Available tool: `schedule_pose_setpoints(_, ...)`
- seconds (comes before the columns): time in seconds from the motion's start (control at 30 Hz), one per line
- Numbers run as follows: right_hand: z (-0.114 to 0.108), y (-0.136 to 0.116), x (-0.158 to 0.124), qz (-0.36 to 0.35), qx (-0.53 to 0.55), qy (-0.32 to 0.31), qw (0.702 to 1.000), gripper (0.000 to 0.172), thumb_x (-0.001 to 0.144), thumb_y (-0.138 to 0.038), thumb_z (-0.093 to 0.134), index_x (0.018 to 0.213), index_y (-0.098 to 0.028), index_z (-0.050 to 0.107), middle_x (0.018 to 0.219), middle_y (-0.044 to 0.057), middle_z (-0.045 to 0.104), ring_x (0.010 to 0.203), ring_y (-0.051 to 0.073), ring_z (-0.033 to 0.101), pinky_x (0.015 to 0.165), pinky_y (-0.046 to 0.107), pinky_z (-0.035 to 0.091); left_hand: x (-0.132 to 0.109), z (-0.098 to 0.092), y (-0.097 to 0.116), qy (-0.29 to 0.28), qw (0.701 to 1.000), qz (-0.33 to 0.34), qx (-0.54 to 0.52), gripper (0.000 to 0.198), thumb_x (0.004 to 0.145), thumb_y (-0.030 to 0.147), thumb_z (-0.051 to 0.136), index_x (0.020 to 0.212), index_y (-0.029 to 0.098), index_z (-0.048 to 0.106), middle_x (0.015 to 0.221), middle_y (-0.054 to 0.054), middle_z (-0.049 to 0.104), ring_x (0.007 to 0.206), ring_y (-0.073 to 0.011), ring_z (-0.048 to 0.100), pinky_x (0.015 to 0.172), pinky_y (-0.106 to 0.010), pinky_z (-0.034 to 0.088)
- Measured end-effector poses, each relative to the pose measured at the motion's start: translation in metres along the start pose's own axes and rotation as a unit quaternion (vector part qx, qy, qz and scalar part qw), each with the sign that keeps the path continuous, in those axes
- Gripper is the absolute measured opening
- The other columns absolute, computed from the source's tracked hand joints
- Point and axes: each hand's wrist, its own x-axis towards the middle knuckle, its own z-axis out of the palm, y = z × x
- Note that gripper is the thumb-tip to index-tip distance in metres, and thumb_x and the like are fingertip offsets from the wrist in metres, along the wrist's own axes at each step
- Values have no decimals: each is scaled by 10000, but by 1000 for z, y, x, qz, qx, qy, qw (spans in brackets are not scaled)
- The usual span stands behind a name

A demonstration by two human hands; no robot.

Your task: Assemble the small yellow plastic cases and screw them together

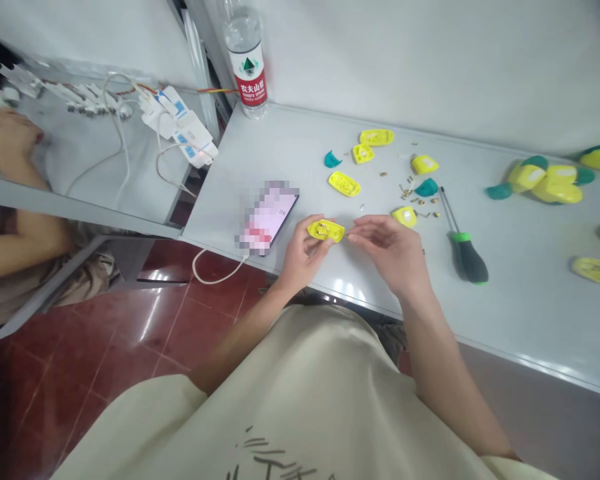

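Between the fingers and thumb of my left hand [305, 255] is a yellow plastic shell half [334, 231], its hollow side up with small metal bits inside. Just right of it, my right hand [393, 250] hovers with thumb and fingertips drawn together; anything in that pinch is too small to make out. Another yellow shell half [345, 184] lies beyond, near a green cap piece [333, 159]. A yellow block-shaped piece [405, 215] sits just behind my right hand, close to scattered small brass parts [407, 190] and a second green cap [427, 187].
A screwdriver [469, 257] lies to the right, before a cluster of yellow and green pieces [550, 180]. On the left are a phone [273, 217] with a charging cable and a water bottle [247, 67]. Another person's hand [13, 137] is at the adjoining table, near a power strip [185, 127].
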Motion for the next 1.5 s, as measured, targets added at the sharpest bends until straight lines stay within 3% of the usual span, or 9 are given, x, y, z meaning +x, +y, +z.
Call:
schedule_pose_setpoints(0.27,-8,-12,3,-20,-23,-12,999,286,740,-356,813,954,-221,681,912,54,764,865,211,735,856,402,610,1,-2,-3,15,999,-26,17,533,850,431,725,1286,268,465,1259,-76,655,1064,-199,707,972,-383,577)
schedule_pose_setpoints(0.53,12,-20,-3,-77,-143,-23,986,153,833,-222,652,986,-228,654,884,37,754,823,202,734,831,389,593,1,-2,-4,21,999,5,45,474,847,448,719,1225,245,517,1215,-63,624,1083,-176,670,936,-320,579)
schedule_pose_setpoints(1.0,30,-17,-7,-93,-224,-12,970,192,830,-170,556,980,-235,657,891,32,752,767,203,701,791,380,566,2,-2,1,12,998,4,65,346,920,470,612,1168,233,568,1127,-51,651,941,-151,676,879,-312,591)
schedule_pose_setpoints(1.3,28,-11,-10,-113,-264,-4,958,182,867,-181,551,1000,-240,660,945,49,735,806,219,677,777,381,544,2,-3,-1,32,998,-13,58,359,892,472,651,1139,223,577,1076,-44,657,877,-142,685,807,-284,606)
schedule_pose_setpoints(1.5,18,-4,-12,-183,-250,-45,950,170,943,-216,538,1072,-243,644,1022,54,722,844,202,663,772,347,531,2,-4,-4,35,998,-16,53,353,887,445,663,1140,217,568,1072,-49,664,877,-141,686,794,-271,601)
